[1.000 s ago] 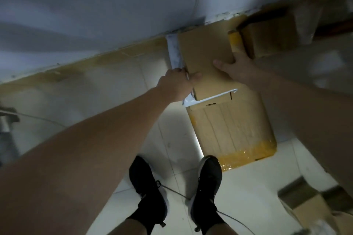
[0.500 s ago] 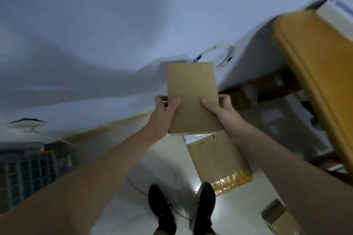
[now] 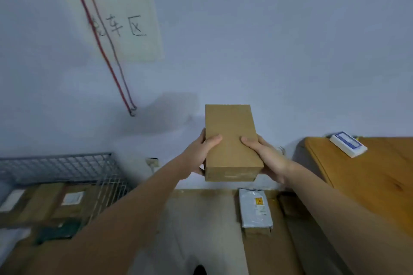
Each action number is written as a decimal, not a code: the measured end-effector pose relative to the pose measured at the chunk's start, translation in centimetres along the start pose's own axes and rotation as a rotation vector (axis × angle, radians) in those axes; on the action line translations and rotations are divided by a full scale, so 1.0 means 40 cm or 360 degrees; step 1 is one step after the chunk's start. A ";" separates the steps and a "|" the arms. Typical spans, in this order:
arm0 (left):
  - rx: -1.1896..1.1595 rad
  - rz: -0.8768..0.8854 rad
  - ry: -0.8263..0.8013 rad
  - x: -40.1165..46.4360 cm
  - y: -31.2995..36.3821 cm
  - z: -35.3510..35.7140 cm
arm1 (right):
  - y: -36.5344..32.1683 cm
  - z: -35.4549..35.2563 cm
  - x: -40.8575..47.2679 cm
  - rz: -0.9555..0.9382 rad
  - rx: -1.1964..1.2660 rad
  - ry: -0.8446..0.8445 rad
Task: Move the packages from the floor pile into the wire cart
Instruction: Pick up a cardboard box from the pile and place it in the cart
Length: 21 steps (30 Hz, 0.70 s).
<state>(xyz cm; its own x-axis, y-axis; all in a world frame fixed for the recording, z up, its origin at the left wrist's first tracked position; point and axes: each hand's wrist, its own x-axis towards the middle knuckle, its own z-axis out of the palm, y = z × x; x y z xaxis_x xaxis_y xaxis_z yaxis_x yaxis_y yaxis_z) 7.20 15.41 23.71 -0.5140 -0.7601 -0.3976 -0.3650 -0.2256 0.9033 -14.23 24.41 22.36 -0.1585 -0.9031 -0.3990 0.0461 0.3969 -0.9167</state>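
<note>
I hold a plain brown cardboard box in front of me at chest height, against the pale wall. My left hand grips its left side and my right hand grips its right side, thumbs on top. The wire cart stands at the lower left, grey mesh, with several boxes inside it. On the floor below the held box lies a grey plastic mailer on top of a flat cardboard package.
A wooden table fills the right side, with a white and blue device on its far corner. A paper sign and hanging red cords are on the wall. A wall socket sits beside the cart.
I have lifted the box off the floor pile and straightened up. My view rose from the floor and my shoes to the wall, and the cart came into sight at the left.
</note>
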 end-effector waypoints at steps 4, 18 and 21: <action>-0.0210 -0.0005 0.0318 -0.320 -0.075 -0.107 | -0.068 0.225 -0.149 -0.0020 -0.0217 -0.0283; -0.0539 0.0130 0.1263 -1.246 -0.433 -0.618 | -0.091 1.256 -0.527 -0.0276 -0.0450 -0.1036; -0.0541 0.0078 0.1402 -1.407 -0.496 -0.710 | -0.075 1.445 -0.597 -0.0250 -0.0449 -0.1199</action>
<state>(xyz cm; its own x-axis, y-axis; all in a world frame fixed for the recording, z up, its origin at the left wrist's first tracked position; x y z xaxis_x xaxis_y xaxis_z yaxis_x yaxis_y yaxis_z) 65.43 45.34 32.76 0.2991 -0.9288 -0.2187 -0.0411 -0.2415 0.9695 46.43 35.30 33.40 0.5672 -0.7795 -0.2659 -0.1874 0.1922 -0.9633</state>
